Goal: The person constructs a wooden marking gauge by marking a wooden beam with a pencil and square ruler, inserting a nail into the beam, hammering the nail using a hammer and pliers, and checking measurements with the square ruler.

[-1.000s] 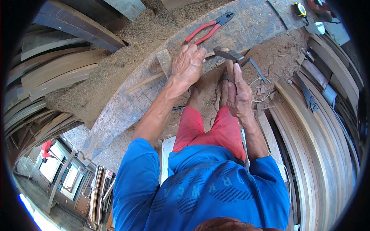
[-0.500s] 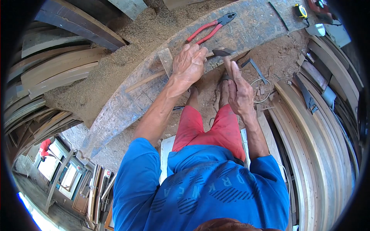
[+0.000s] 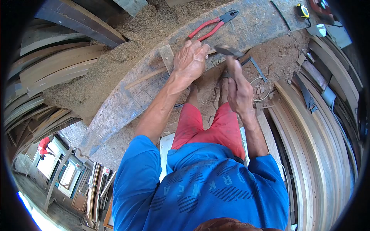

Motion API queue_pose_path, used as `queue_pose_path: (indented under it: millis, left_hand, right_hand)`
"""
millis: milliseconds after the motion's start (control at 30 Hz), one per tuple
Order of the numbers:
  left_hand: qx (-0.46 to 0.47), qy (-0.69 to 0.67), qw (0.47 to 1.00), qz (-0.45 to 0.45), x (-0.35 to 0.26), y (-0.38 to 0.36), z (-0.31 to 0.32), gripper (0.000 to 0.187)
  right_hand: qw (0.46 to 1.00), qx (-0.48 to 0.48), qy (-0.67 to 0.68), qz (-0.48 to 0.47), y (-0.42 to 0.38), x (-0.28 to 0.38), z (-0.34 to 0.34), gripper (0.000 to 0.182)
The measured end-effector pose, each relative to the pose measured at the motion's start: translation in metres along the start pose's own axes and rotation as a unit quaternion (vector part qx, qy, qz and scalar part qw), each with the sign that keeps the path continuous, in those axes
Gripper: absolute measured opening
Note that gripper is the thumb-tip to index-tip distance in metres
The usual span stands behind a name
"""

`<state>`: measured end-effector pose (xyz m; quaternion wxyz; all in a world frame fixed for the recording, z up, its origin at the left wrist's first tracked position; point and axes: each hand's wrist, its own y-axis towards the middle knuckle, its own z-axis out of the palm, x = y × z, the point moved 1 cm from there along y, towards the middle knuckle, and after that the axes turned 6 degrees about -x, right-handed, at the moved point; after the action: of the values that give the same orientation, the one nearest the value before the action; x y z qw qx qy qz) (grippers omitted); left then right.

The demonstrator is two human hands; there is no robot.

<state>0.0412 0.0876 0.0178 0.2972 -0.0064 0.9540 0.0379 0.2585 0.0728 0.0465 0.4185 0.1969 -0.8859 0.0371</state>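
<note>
My right hand (image 3: 241, 92) is wrapped round the handle of a hammer (image 3: 228, 50), whose dark head is raised just right of my left hand. My left hand (image 3: 189, 59) is closed over the far end of a thin wooden strip (image 3: 144, 79) on the worn plank bench (image 3: 115, 106). A short flat wooden piece (image 3: 167, 57) crosses the strip beside my left wrist. What sits between my left fingertips is hidden. Red-handled pliers (image 3: 213, 25) lie on the bench just beyond my left hand.
A yellow tape measure (image 3: 303, 11) and a thin dark strip (image 3: 281, 15) lie at the bench's far right. A metal square (image 3: 257, 69) is on the littered ground. Curved boards (image 3: 304, 154) are stacked at right, more timber (image 3: 61, 67) at left. Another person (image 3: 44, 146) is far left.
The hammer head has moved slightly right and up, away from my left hand. My left hand stays on the wooden strip in nearly the same place.
</note>
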Motion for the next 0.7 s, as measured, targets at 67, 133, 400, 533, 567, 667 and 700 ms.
queue_pose_path:
  millis: [67,133,400,533,567,667,700]
  left_hand:
    - [0.006,0.004,1.0,0.004,-0.003,-0.001,-0.002,0.016]
    - [0.001,0.006,1.0,0.005,0.0,0.001,-0.002,0.016]
    - [0.01,0.017,1.0,0.009,-0.001,0.002,-0.002,0.015]
    - [0.01,0.009,1.0,0.001,-0.002,0.001,-0.001,0.015]
    - [0.01,0.013,1.0,-0.002,-0.002,0.001,0.0,0.014]
    - [0.021,0.017,1.0,-0.004,-0.004,-0.001,-0.004,0.013]
    - [0.022,0.018,1.0,-0.004,-0.003,0.002,-0.004,0.013]
  right_hand:
    - [0.989,0.103,-0.056,0.089,-0.001,-0.007,-0.002,0.062]
    - [1.0,0.012,-0.014,0.016,0.006,0.001,-0.004,0.062]
    - [1.0,-0.011,0.018,0.018,0.011,0.006,-0.006,0.062]
    - [0.994,-0.092,0.062,0.017,-0.001,0.011,-0.005,0.065]
    - [0.998,-0.048,0.04,0.029,0.0,0.007,-0.004,0.064]
    - [0.996,0.06,-0.02,0.071,-0.002,-0.013,0.0,0.062]
    - [0.998,0.024,-0.001,0.05,0.005,-0.01,-0.001,0.062]
